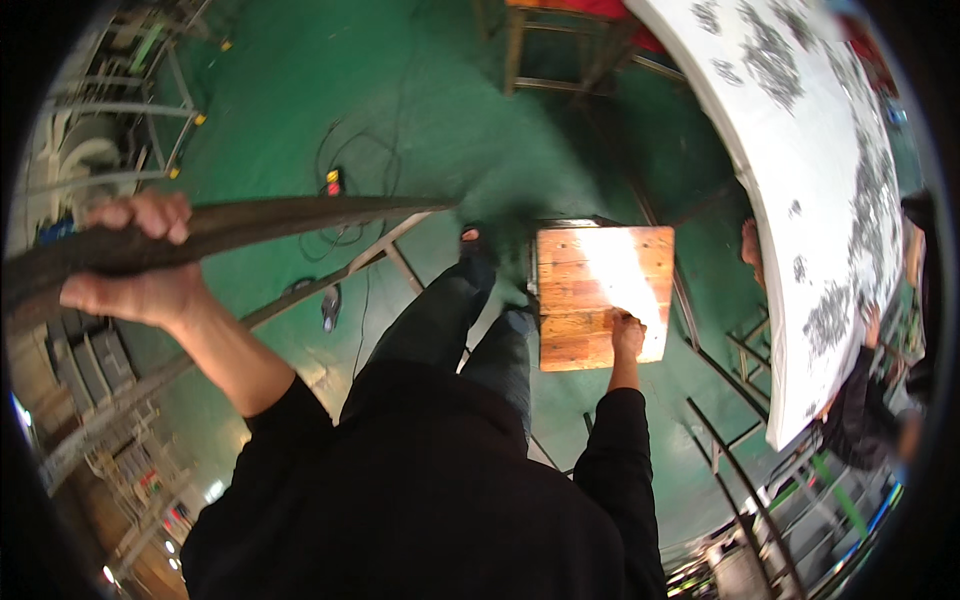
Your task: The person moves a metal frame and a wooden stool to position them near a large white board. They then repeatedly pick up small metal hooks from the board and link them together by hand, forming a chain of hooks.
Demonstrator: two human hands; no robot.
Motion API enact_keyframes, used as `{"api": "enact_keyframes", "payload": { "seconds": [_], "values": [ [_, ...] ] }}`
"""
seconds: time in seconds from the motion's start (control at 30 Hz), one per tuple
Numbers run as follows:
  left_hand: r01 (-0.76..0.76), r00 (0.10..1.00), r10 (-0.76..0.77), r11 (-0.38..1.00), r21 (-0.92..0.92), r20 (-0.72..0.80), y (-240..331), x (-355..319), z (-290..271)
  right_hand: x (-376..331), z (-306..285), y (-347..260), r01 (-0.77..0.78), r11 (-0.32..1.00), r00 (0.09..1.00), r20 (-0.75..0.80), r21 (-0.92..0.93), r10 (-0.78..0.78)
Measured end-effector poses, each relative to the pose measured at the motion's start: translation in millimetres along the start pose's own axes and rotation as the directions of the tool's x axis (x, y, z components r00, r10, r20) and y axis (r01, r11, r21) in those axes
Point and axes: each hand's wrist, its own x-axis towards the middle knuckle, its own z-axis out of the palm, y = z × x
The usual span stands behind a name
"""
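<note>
My left hand (pixel 150 245) is wrapped round a long dark beam (pixel 290 212), apparently of wood, with the thumb below it and the fingers over the top. The beam crosses the left side and narrows toward the middle. Down in front of me and to the right is a wooden stool (pixel 585 265) with a square slatted top, lit by a bright patch of glare. My right hand (pixel 627 335) is closed at the middle of the stool's near half, its fingertips curled against the slats. How the fingers grip there is partly hidden.
A large white panel (pixel 800 200) with dark blotches stands at the right, with another person's hand (pixel 872 322) at its edge. Metal frames (pixel 735 475) stand at the lower right. A cable (pixel 395 160) and a dark shoe (pixel 331 307) lie on the green floor (pixel 290 80).
</note>
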Motion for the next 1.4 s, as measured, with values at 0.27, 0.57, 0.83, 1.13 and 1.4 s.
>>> {"api": "enact_keyframes", "payload": {
  "seconds": [0.27, 0.57, 0.83, 1.13, 1.4],
  "values": [
    [-0.023, 0.998, 0.019, 0.998, 0.061, 0.066, -4, 12, -38, -7, 7, -5, 0.071, 0.993, 0.996, -0.059, 0.092, -0.066],
    [0.010, 0.589, 0.251, 0.948, 0.318, -0.768, -37, -89, 61, -2, 10, 31, 0.452, 0.849, 0.891, -0.096, 0.273, -0.443],
    [0.084, 0.959, -0.262, 0.628, 0.774, 0.109, -182, -374, 300, 36, -49, 216, 0.439, 0.821, 0.812, 0.231, 0.364, -0.537],
    [-0.812, -0.160, -0.656, 0.512, 0.279, 0.738, -220, -461, 458, 86, -106, 373, 0.180, 0.908, 0.978, 0.032, 0.379, -0.208],
    [-0.800, -0.515, -0.781, 0.586, 0.127, 0.353, -275, -426, 483, 55, -65, 439, 0.114, 0.807, 0.992, -0.027, 0.579, -0.121]
  ]
}}
